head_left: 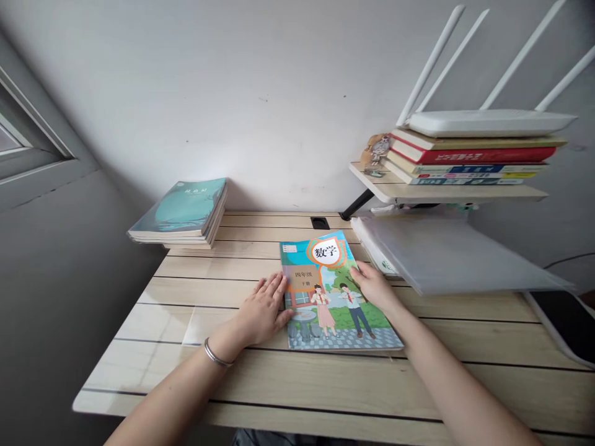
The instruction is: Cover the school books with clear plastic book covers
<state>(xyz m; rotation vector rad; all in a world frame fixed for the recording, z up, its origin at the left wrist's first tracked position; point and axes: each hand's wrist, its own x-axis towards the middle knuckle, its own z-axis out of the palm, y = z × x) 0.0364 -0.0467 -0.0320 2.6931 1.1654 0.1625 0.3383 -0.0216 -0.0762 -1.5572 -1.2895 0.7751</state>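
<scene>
A colourful textbook point(332, 291) with cartoon children on its cover lies closed and flat in the middle of the wooden desk point(209, 291). My left hand point(263, 310) rests flat on the desk with fingers stretched out, its fingertips touching the book's left edge. A silver bracelet is on that wrist. My right hand point(372, 286) lies on the book's right edge, thumb on the cover and fingers curled over the side.
A stack of teal-covered books point(183, 214) sits at the desk's back left. On the right, a shelf point(441, 191) carries several books point(465, 162) and a white router point(488, 122). Below it lie white folders point(446, 254) and a dark tablet point(564, 322).
</scene>
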